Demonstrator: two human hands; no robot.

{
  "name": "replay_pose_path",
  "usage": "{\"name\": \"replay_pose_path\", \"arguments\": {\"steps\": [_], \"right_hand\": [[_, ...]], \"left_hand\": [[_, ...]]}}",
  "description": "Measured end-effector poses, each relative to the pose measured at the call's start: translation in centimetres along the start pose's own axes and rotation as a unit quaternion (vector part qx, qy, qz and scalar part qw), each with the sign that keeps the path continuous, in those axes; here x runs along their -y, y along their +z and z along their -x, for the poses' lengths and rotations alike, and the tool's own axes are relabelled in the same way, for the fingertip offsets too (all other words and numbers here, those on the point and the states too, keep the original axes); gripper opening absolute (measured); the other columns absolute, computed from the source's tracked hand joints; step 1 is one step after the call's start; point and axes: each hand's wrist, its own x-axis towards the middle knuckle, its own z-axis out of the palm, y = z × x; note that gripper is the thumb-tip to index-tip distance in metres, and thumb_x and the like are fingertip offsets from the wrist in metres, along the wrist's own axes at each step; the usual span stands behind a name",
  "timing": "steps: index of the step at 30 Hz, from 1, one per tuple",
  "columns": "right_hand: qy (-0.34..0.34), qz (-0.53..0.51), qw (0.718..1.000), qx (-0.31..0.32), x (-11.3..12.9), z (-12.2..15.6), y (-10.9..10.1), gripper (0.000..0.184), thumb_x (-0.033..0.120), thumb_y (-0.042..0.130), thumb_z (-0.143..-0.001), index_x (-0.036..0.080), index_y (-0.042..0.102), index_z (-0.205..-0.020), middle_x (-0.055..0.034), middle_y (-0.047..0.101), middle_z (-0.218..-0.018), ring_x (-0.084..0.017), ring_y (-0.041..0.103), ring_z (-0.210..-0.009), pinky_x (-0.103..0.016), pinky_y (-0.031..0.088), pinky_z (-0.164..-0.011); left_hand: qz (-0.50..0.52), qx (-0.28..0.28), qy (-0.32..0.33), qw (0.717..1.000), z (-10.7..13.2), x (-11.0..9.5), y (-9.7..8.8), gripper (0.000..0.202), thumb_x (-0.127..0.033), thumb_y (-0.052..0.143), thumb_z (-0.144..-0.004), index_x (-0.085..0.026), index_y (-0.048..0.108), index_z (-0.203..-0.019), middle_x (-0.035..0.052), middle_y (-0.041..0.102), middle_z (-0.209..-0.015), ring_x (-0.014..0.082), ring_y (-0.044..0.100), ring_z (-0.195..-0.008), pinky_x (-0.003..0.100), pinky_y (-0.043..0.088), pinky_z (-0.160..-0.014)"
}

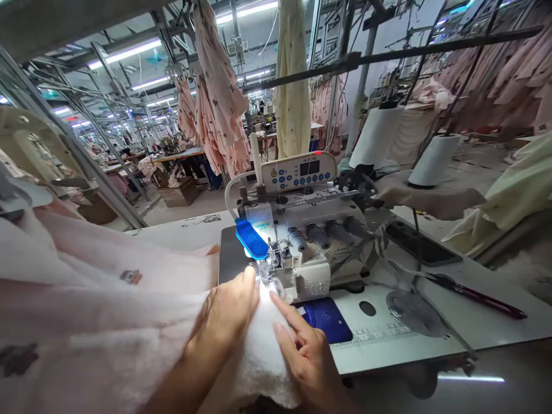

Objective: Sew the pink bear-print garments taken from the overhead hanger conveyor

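A pale pink fleecy fabric [271,356] runs up to the needle area of an overlock sewing machine [310,230], its near part brightly lit. My left hand [228,307] is closed on the fabric's left side, fingertips right by the presser foot. On the other side, my right hand [304,351] grips the fabric's right edge; its index finger points toward the foot and its other fingers are curled. A blue oval piece [252,238] hangs just above the needle area. More of the pink cloth [107,322], with dark printed motifs, spreads to the left.
On the table's right lie dark-red-handled tweezers or snips [483,296], a clear round dish [416,310] and a ruler strip [375,333]. A blue pad [325,319] sits by the machine. White thread cones [377,135] stand behind; pink garments [219,86] hang beyond.
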Motion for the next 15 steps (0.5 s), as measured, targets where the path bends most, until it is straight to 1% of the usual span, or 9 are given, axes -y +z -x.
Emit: {"name": "replay_pose_path", "arguments": {"steps": [5, 8, 9, 10, 11, 12, 13, 14, 15], "right_hand": [[0.025, -0.059, 0.998, -0.027, 0.0, -1.8, 0.3, 0.055, 0.041, 0.042, -0.088, 0.007, 0.047, -0.131, 0.0045, 0.041, -0.050, -0.011, 0.029, -0.043, -0.019, 0.021, -0.037], [0.033, -0.078, 0.996, -0.035, 0.2, -1.9, 0.3, 0.052, 0.039, 0.045, -0.087, 0.010, 0.043, -0.131, 0.0065, 0.041, -0.047, -0.010, 0.031, -0.041, -0.019, 0.022, -0.038], [0.030, -0.080, 0.996, -0.032, 0.2, -1.4, 0.3, 0.053, 0.038, 0.046, -0.087, 0.011, 0.039, -0.132, 0.0065, 0.042, -0.048, -0.011, 0.035, -0.041, -0.019, 0.025, -0.038], [0.029, -0.082, 0.996, -0.027, 0.1, -0.7, 0.3, 0.055, 0.038, 0.047, -0.087, 0.012, 0.036, -0.134, 0.0054, 0.046, -0.050, -0.012, 0.041, -0.043, -0.019, 0.030, -0.040], [0.032, -0.083, 0.996, -0.023, -0.1, 0.2, 0.3, 0.057, 0.038, 0.047, -0.087, 0.013, 0.032, -0.136, 0.0034, 0.051, -0.056, -0.014, 0.047, -0.048, -0.020, 0.036, -0.043], [0.036, -0.082, 0.996, -0.020, -0.4, 1.2, 0.4, 0.059, 0.037, 0.048, -0.086, 0.015, 0.029, -0.138, 0.0009, 0.057, -0.063, -0.017, 0.054, -0.055, -0.021, 0.041, -0.047], [0.037, -0.075, 0.996, -0.024, -0.8, 2.1, 0.5, 0.059, 0.036, 0.049, -0.085, 0.018, 0.030, -0.138, -0.0017, 0.060, -0.073, -0.019, 0.059, -0.063, -0.022, 0.046, -0.052], [0.035, -0.063, 0.997, -0.041, -1.2, 2.8, 0.6, 0.057, 0.034, 0.050, -0.082, 0.020, 0.034, -0.136, -0.0038, 0.062, -0.083, -0.020, 0.061, -0.072, -0.024, 0.050, -0.059], [0.029, -0.044, 0.996, -0.072, -1.6, 3.2, 0.8, 0.053, 0.031, 0.051, -0.080, 0.022, 0.040, -0.131, -0.0049, 0.062, -0.091, -0.021, 0.061, -0.081, -0.025, 0.051, -0.066]], "left_hand": [[0.000, -0.057, 0.014, 0.998, -1.7, 0.6, 0.3, 0.012, -0.022, 0.040, -0.090, -0.020, 0.051, -0.085, -0.0014, 0.063, -0.065, 0.0160, 0.058, -0.049, 0.027, 0.019, -0.042], [0.002, -0.077, 0.014, 0.997, -1.3, 0.8, 0.6, 0.015, -0.022, 0.039, -0.089, -0.019, 0.054, -0.087, 0.0014, 0.064, -0.069, 0.0170, 0.060, -0.054, 0.026, 0.033, -0.045], [0.006, -0.099, 0.034, 0.994, -0.6, 0.8, 0.9, 0.018, -0.024, 0.040, -0.089, -0.017, 0.056, -0.091, 0.0045, 0.065, -0.076, 0.0189, 0.062, -0.063, 0.027, 0.041, -0.051], [0.013, -0.131, 0.073, 0.989, 0.4, 0.6, 1.3, 0.023, -0.029, 0.040, -0.090, -0.015, 0.056, -0.098, 0.0088, 0.066, -0.088, 0.0221, 0.064, -0.077, 0.031, 0.047, -0.063], [0.027, -0.176, 0.125, 0.976, 1.5, 0.4, 1.8, 0.030, -0.034, 0.040, -0.090, -0.013, 0.056, -0.105, 0.0125, 0.065, -0.100, 0.0250, 0.062, -0.092, 0.037, 0.048, -0.079], [0.046, -0.226, 0.184, 0.956, 2.6, 0.2, 2.5, 0.039, -0.038, 0.040, -0.090, -0.011, 0.052, -0.115, 0.0150, 0.061, -0.113, 0.0267, 0.056, -0.108, 0.042, 0.042, -0.094], [0.072, -0.273, 0.229, 0.931, 3.8, -0.1, 3.2, 0.041, -0.038, 0.039, -0.091, -0.010, 0.051, -0.119, 0.0138, 0.060, -0.117, 0.0253, 0.051, -0.115, 0.043, 0.033, -0.103], [0.104, -0.312, 0.244, 0.912, 4.8, -0.4, 3.8, 0.035, -0.031, 0.039, -0.092, -0.012, 0.052, -0.118, 0.0100, 0.062, -0.115, 0.0210, 0.051, -0.116, 0.039, 0.028, -0.107], [0.136, -0.335, 0.244, 0.900, 5.6, -0.6, 4.4, 0.029, -0.024, 0.040, -0.092, -0.014, 0.055, -0.115, 0.0067, 0.065, -0.111, 0.0176, 0.052, -0.114, 0.034, 0.028, -0.107]]}}
